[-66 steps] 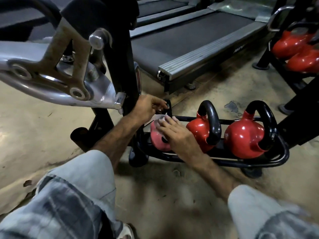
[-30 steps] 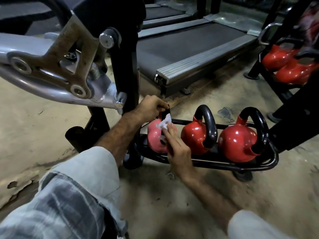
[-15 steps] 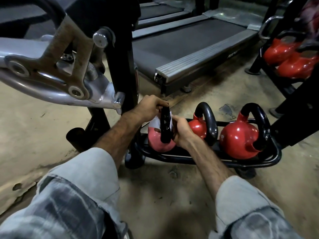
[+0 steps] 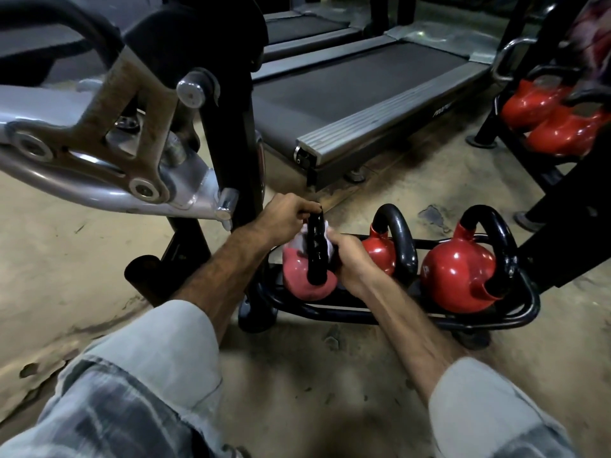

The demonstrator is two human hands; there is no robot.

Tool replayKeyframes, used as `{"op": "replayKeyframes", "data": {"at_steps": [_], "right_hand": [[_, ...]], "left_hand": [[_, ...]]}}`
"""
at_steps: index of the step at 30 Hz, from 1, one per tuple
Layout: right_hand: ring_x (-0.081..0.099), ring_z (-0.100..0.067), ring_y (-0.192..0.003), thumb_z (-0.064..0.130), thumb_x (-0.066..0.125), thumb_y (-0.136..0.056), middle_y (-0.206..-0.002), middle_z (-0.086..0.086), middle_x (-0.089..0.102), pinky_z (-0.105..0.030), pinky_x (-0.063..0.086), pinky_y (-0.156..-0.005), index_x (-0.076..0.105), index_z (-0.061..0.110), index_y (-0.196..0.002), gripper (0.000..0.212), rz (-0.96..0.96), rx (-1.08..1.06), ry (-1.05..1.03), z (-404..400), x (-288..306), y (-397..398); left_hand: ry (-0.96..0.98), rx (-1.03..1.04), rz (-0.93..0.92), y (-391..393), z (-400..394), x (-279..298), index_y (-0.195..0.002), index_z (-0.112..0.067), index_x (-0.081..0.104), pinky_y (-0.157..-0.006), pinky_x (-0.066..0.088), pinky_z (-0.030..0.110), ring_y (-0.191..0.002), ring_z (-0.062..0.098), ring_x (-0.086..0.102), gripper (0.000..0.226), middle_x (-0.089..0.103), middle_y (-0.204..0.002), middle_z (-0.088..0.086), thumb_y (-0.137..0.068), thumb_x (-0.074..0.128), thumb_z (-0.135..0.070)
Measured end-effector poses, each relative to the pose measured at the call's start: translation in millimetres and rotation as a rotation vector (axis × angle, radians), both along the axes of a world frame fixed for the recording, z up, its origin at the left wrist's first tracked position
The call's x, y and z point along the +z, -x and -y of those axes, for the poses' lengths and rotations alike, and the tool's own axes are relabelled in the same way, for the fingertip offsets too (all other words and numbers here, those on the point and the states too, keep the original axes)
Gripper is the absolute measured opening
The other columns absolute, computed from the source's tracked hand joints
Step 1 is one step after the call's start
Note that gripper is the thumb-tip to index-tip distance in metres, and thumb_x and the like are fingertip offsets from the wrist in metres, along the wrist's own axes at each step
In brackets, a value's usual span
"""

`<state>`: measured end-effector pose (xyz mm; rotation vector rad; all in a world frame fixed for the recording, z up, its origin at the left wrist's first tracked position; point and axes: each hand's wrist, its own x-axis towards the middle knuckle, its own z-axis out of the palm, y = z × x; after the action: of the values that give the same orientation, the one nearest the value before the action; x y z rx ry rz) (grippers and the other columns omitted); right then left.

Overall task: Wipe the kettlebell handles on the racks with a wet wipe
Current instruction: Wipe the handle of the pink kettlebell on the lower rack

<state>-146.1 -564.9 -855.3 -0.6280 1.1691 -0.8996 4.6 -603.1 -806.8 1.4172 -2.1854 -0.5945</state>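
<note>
The pink kettlebell (image 4: 305, 279) sits at the left end of a low black rack (image 4: 413, 314) on the floor, its black handle (image 4: 315, 249) upright. Two red kettlebells (image 4: 458, 276) stand to its right; a machine post (image 4: 231, 127) crowds the left. The left hand (image 4: 286, 218) pinches the handle's top. The right hand (image 4: 352, 259) presses a white wipe (image 4: 302, 238) around the handle, fingers curled.

A worn, stained beige concrete floor (image 4: 82, 259) spreads under and around the grip, cracked and chipped to the near left. Beyond the grip lies a grey treadmill deck with a ribbed silver end plate (image 4: 357, 104), a second one behind it. Up and left of the grip looms a silver tubular machine frame with bolted brackets (image 4: 99, 153). Light is dim.
</note>
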Motion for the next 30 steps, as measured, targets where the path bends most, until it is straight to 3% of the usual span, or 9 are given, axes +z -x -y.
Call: {"op": "replayKeyframes", "data": {"at_steps": [3, 6, 10, 14, 17, 20, 23, 27, 30], "right_hand": [[0.068, -0.021, -0.087, 0.031, 0.051, -0.097, -0.101, -0.011, 0.072, -0.031, 0.051, -0.079, 0.070, 0.001, -0.111, 0.037, -0.139, 0.077, 0.079, -11, -4, 9], [0.069, -0.017, -0.077, 0.024, 0.053, -0.097, -0.098, -0.011, 0.072, -0.025, 0.054, -0.066, 0.069, 0.001, -0.109, 0.030, 0.012, -0.038, 0.062, 7, 7, 3], [0.067, -0.019, -0.079, 0.021, 0.055, -0.097, -0.095, -0.011, 0.072, -0.032, 0.053, -0.078, 0.067, 0.001, -0.111, 0.027, 0.042, -0.125, 0.028, 13, 8, -6], [0.069, -0.018, -0.083, 0.013, 0.055, -0.097, -0.098, -0.011, 0.072, -0.031, 0.055, -0.078, 0.062, 0.001, -0.120, 0.027, -0.010, -0.140, 0.132, -22, -4, 15], [0.070, -0.020, -0.093, 0.012, 0.062, -0.092, -0.104, -0.012, 0.073, -0.034, 0.055, -0.088, 0.062, 0.003, -0.119, 0.028, -0.154, -0.139, 0.282, -28, -1, 26], [0.067, 0.004, -0.081, 0.010, 0.070, -0.086, -0.097, 0.000, 0.074, -0.016, 0.051, -0.077, 0.071, 0.006, -0.106, 0.021, -0.398, -0.121, 0.504, -19, 16, 20], [0.061, 0.016, -0.084, 0.017, 0.069, -0.088, -0.104, 0.009, 0.070, 0.000, 0.042, -0.076, 0.073, 0.010, -0.110, 0.023, -0.631, 0.019, 0.681, 4, 29, 10], [0.062, -0.001, -0.110, 0.030, 0.062, -0.092, -0.117, 0.003, 0.070, -0.008, 0.042, -0.094, 0.071, 0.019, -0.116, 0.027, -0.920, 0.242, 0.742, 43, 37, 8], [0.056, 0.004, -0.114, 0.023, 0.058, -0.095, -0.124, 0.004, 0.066, 0.000, 0.036, -0.092, 0.069, 0.023, -0.120, 0.027, -0.973, 0.334, 0.854, 31, 34, 18]], "left_hand": [[0.005, -0.009, 0.029, -1, 0, 0, -0.107, -0.010, 0.071, -0.092, 0.051, 0.038, -0.106, 0.014, 0.062, 0.034, 0.070, -0.112, 0.008, -0.083, 0.054, 0.007], [-0.034, -0.005, 0.007, 2, -5, 4, -0.106, -0.010, 0.071, -0.090, 0.052, 0.036, -0.105, 0.012, 0.061, 0.031, 0.070, -0.112, 0.009, -0.083, 0.053, -0.001], [0.014, -0.009, 0.119, 9, -27, 17, -0.099, -0.003, 0.070, -0.083, 0.051, 0.043, -0.097, 0.029, 0.066, 0.052, 0.070, -0.104, 0.016, -0.071, 0.035, -0.029], [0.111, -0.031, 0.230, 18, -61, 10, -0.112, -0.001, 0.063, -0.091, 0.049, 0.042, -0.110, 0.032, 0.060, 0.036, 0.061, -0.124, 0.016, -0.082, 0.044, 0.001], [0.114, -0.057, 0.305, 16, -91, -4, -0.141, -0.007, 0.039, -0.104, 0.032, 0.023, -0.135, 0.020, 0.038, 0.055, 0.027, -0.154, 0.007, -0.087, 0.047, 0.001], [0.082, -0.084, 0.381, 11, -106, -16, -0.148, -0.007, 0.019, -0.112, 0.030, 0.028, -0.142, 0.021, 0.026, 0.075, 0.005, -0.159, 0.007, -0.080, 0.047, 0.006], [0.049, -0.095, 0.444, 12, -112, -21, -0.149, -0.006, 0.013, -0.101, 0.044, 0.035, -0.141, 0.022, 0.027, 0.083, -0.002, -0.159, 0.007, -0.074, 0.047, 0.008], [0.069, -0.092, 0.454, 16, -115, -15, -0.149, -0.006, 0.013, -0.103, 0.042, 0.031, -0.145, 0.017, 0.016, 0.079, -0.002, -0.159, 0.007, -0.078, 0.046, 0.005], [0.069, -0.077, 0.445, 14, -112, -14, -0.148, -0.008, 0.020, -0.105, 0.040, 0.030, -0.142, 0.017, 0.026, 0.074, 0.004, -0.159, 0.005, -0.080, 0.047, 0.002]]}}
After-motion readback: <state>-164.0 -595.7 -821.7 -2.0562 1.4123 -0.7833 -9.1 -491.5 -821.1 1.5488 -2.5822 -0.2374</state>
